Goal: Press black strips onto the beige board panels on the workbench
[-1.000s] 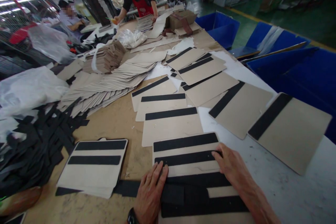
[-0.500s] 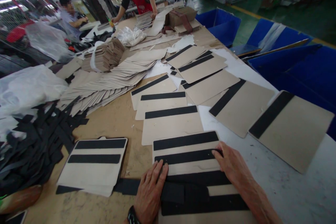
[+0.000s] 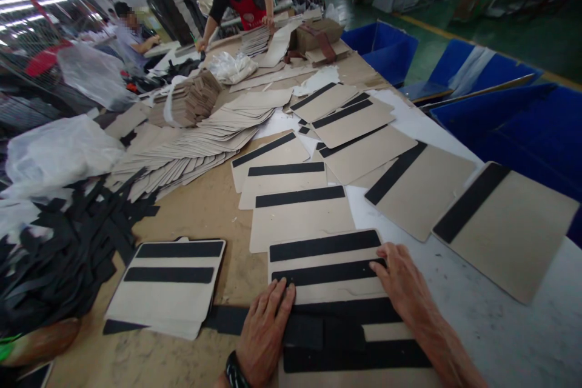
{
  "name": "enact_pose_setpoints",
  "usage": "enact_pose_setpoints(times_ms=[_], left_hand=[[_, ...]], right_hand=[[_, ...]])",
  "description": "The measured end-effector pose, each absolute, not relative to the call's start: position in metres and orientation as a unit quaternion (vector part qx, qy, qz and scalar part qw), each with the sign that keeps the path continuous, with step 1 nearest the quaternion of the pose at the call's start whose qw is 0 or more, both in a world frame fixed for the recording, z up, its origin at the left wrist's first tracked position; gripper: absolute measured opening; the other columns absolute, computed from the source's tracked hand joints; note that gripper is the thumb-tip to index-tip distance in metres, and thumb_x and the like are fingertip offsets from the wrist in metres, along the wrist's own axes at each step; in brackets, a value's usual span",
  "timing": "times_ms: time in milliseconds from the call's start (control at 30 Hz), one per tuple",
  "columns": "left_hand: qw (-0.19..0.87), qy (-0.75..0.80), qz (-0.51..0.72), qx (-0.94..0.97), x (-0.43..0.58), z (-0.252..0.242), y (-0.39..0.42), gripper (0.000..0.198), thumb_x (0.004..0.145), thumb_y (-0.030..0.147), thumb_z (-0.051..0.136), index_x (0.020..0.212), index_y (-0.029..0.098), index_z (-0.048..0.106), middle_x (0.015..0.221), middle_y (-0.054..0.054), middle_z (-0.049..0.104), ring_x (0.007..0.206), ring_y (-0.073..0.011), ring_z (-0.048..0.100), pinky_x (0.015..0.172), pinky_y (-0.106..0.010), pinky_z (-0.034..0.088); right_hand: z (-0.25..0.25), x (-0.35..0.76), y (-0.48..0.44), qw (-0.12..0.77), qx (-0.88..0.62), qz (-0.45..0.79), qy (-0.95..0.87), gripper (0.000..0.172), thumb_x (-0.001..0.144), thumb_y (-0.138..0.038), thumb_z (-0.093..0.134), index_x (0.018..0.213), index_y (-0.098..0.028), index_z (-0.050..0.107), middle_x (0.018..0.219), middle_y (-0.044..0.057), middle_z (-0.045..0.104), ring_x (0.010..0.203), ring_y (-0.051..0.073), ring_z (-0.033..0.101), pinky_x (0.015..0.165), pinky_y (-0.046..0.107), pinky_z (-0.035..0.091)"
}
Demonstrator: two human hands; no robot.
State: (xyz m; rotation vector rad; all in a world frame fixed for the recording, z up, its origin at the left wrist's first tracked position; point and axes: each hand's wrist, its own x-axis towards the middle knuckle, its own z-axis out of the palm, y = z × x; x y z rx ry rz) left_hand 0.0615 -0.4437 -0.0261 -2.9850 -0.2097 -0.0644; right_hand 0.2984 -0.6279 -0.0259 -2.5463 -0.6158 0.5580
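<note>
A beige board (image 3: 325, 291) with black strips lies at the table's near edge. My left hand (image 3: 264, 330) rests flat on its left end, fingers stretched out, fingertips at the second black strip (image 3: 327, 273). My right hand (image 3: 402, 291) lies flat on the right end, fingers pressing that same strip. Loose black strips (image 3: 331, 333) lie under and between my hands. Neither hand grips anything.
A stack of two-striped boards (image 3: 170, 285) sits to the left. Rows of single-striped boards (image 3: 300, 212) fan out ahead and right. Black strips (image 3: 59, 254) pile at left, plain boards (image 3: 200, 139) behind. Blue bins (image 3: 509, 121) stand at right. Two people work at the far end.
My hands stay pressed on the board in nearly the same place. The view has shifted slightly; the far person in red leans further over the table.
</note>
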Motion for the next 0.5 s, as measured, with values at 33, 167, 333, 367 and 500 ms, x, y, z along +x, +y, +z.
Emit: enact_pose_setpoints(times_ms=[33, 167, 333, 367, 500], left_hand=[[0.072, -0.066, -0.020, -0.995, 0.062, -0.025, -0.443, 0.059, 0.076, -0.002, 0.034, 0.130, 0.018, 0.045, 0.128, -0.007, 0.051, 0.117, -0.0224, 0.043, 0.093, -0.033, 0.037], [0.056, -0.072, -0.011, -0.996, 0.067, -0.024, -0.444, 0.064, 0.073, -0.003, 0.037, 0.134, 0.018, 0.040, 0.124, -0.008, 0.053, 0.113, -0.0225, 0.046, 0.091, -0.034, 0.040], [0.044, -0.119, 0.004, -0.992, 0.072, -0.029, -0.450, 0.072, 0.068, -0.005, 0.038, 0.135, 0.023, 0.038, 0.116, -0.009, 0.056, 0.105, -0.0244, 0.051, 0.087, -0.039, 0.043], [0.038, -0.121, 0.006, -0.992, 0.072, -0.029, -0.451, 0.072, 0.068, -0.004, 0.039, 0.135, 0.023, 0.038, 0.116, -0.009, 0.056, 0.105, -0.0243, 0.051, 0.087, -0.039, 0.043], [0.015, -0.129, 0.011, -0.991, 0.071, -0.030, -0.450, 0.071, 0.070, -0.003, 0.039, 0.135, 0.023, 0.037, 0.118, -0.008, 0.055, 0.107, -0.0235, 0.049, 0.088, -0.038, 0.042]], right_hand=[[-0.026, 0.298, -0.628, 0.229, -0.923, 0.204, -0.230, 0.005, 0.080, -0.021, 0.046, 0.085, -0.020, 0.046, 0.095, 0.007, 0.053, 0.084, 0.019, 0.055, 0.073, 0.030, 0.041], [-0.025, 0.290, -0.624, 0.218, -0.925, 0.204, -0.236, 0.007, 0.083, -0.023, 0.040, 0.078, -0.022, 0.046, 0.083, 0.004, 0.052, 0.077, 0.019, 0.055, 0.070, 0.031, 0.041], [-0.027, 0.283, -0.615, 0.191, -0.943, 0.186, -0.199, 0.030, 0.075, -0.046, 0.054, 0.087, -0.020, 0.046, 0.090, 0.009, 0.050, 0.079, 0.026, 0.054, 0.065, 0.037, 0.041], [-0.028, 0.284, -0.616, 0.188, -0.944, 0.187, -0.197, 0.030, 0.074, -0.047, 0.054, 0.086, -0.020, 0.045, 0.090, 0.009, 0.049, 0.078, 0.026, 0.054, 0.064, 0.037, 0.041], [-0.034, 0.295, -0.625, 0.202, -0.935, 0.204, -0.211, 0.023, 0.078, -0.045, 0.047, 0.082, -0.023, 0.045, 0.087, 0.005, 0.050, 0.075, 0.023, 0.055, 0.062, 0.035, 0.041]])
